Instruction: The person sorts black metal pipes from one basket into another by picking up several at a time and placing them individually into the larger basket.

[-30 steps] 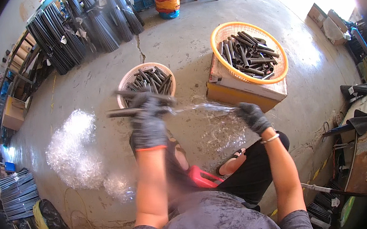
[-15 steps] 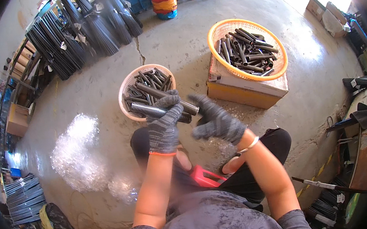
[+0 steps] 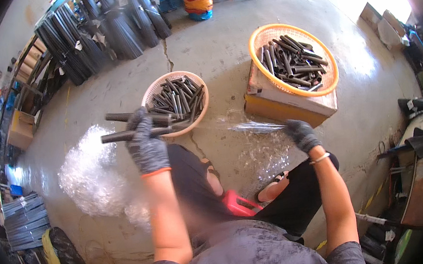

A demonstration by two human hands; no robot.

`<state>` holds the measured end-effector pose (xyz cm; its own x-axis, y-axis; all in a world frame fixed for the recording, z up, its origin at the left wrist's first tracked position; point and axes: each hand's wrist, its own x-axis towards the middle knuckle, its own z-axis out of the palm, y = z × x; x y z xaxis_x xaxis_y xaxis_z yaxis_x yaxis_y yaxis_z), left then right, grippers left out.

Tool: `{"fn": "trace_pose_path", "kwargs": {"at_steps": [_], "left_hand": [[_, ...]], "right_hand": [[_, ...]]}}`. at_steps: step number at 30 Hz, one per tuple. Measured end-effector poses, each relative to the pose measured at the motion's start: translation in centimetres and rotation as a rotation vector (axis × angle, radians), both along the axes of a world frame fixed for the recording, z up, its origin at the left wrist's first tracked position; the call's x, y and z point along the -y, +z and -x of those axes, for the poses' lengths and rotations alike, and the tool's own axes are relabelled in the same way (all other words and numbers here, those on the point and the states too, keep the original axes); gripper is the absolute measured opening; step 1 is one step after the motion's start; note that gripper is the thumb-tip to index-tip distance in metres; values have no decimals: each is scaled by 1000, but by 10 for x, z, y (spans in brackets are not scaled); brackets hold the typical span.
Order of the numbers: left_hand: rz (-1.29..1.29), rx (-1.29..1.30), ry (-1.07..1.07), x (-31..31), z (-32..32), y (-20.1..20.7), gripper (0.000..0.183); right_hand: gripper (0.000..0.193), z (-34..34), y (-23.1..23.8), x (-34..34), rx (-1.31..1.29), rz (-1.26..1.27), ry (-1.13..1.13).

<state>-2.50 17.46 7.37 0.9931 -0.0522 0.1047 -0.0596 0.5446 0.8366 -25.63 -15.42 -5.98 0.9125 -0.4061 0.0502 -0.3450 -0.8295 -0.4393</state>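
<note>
Two dark tubes (image 3: 115, 137) lie side by side in my gloved left hand (image 3: 147, 146), its fingers wrapped round them. They hang in front of the pale pink basket (image 3: 205, 89), which holds many similar tubes. Out to the right, my gloved right hand (image 3: 301, 134) is closed on a strip of clear plastic film (image 3: 258, 126). The film trails leftward from that hand, thinning toward the tubes; whether it still touches them I cannot tell.
An orange-rimmed basket (image 3: 335, 66) of short dark tubes rests on a cardboard box (image 3: 280, 110) ahead right. Crumpled clear film (image 3: 86, 182) heaps on the floor at left. Bundled long rods (image 3: 65, 44) stand at the back left. Something red (image 3: 239, 204) is between my feet.
My hands have drawn apart: the left moved left with the tubes, the right swung out right. Clear film now stretches from the right hand, which was open beside the tube ends before.
</note>
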Motion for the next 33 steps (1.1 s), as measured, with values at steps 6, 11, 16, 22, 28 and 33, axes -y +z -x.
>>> {"fn": "trace_pose_path", "kwargs": {"at_steps": [6,11,16,22,28,33], "left_hand": [[-21,-2,-234,29,27,-12,20],[-86,-24,-342,48,49,-16,23],[-155,10,-373,52,56,-2,23],[13,-185,-418,32,52,-13,20],[79,-10,-44,-25,-13,-12,21],[79,-42,-143,-7,5,-6,20]], "right_hand": [[59,49,6,52,-337,-40,-41],[70,-34,122,-69,178,-1073,18],[59,-77,114,-138,258,-1447,343],[27,-73,90,-133,294,-708,291],[17,11,4,8,36,21,-201],[39,70,-22,61,-321,142,-89]]}}
